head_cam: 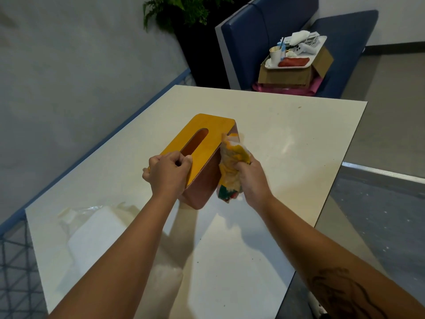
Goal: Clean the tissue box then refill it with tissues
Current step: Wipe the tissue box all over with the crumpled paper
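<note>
Steadying the tissue box (208, 143) mid-desk (299, 146), the left hand (169, 172) clamps its near end while the right hand (249, 178) grips a bunched cloth (231, 162) against its right side. The box looks rigid, light and smooth; gripping by its ends suits. A glare-washed tissue pack (92, 236), probably, lies near left.
</note>
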